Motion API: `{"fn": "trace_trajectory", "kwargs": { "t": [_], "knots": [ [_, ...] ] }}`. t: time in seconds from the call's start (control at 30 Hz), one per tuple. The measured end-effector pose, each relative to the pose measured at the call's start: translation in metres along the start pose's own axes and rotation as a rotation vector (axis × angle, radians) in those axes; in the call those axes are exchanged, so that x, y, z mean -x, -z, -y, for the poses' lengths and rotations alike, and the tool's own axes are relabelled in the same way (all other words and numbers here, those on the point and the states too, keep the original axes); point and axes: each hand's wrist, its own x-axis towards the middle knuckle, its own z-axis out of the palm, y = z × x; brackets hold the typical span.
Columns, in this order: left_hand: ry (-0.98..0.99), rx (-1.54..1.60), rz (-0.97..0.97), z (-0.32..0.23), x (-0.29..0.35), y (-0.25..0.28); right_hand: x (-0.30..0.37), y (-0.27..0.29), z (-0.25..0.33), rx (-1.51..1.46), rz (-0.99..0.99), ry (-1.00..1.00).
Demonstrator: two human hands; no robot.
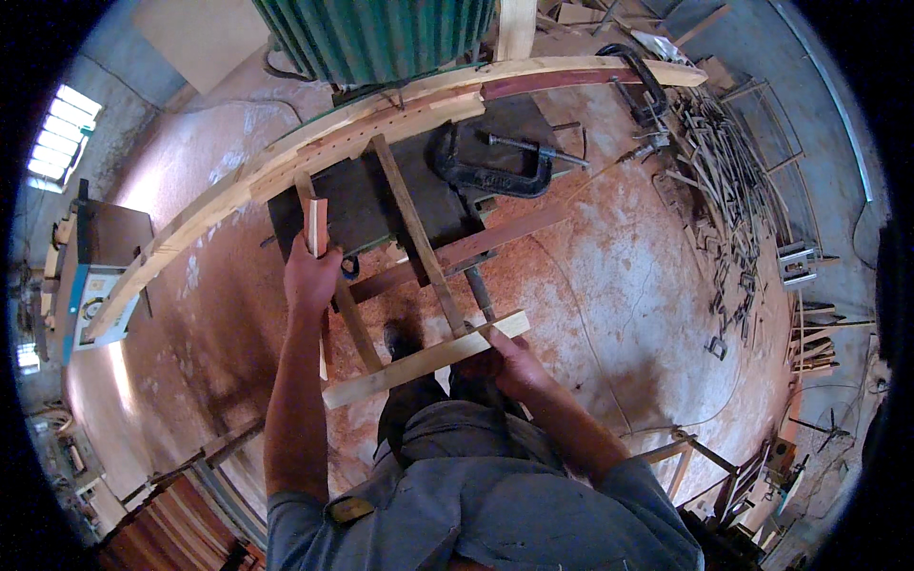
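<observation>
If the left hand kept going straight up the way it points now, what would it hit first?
The left hand, gripping a short wood strip, points up toward the long curved plank. Going straight on, it would likely meet that plank's underside first, though depth is hard to judge in this fisheye view.

The floor is covered with reddish sawdust, worn through to pale patches at right. A grilled window is set in the grey wall at upper left and admits bright daylight; below it a machine with a blue-and-white side is placed, and a green ribbed housing is seen at top centre. Wood offcuts are heaped along the right side beside a grey wall, and dark red boards are stacked at lower left.
</observation>
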Motion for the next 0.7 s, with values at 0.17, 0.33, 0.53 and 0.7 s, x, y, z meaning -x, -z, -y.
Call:
{"fn": "trace_trajectory", "kwargs": {
  "t": [0.17, 0.33, 0.53, 0.7],
  "knots": [
    [0.003, -0.012, 0.017, 0.002, -0.003, 0.001, 0.001, 0.003, 0.004, 0.001, 0.057, -0.102],
    [0.066, -0.076, 0.006, -0.009, -0.001, 0.001, 0.012, 0.028, 0.020, 0.158, 0.063, -0.048],
    [0.114, -0.004, -0.028, -0.022, 0.014, 0.009, 0.067, 0.049, 0.200, 0.859, -0.279, 0.574],
    [0.124, -0.005, -0.029, -0.026, 0.012, 0.013, 0.171, -0.057, 0.452, 0.834, -0.325, 1.356]
  ]
}}
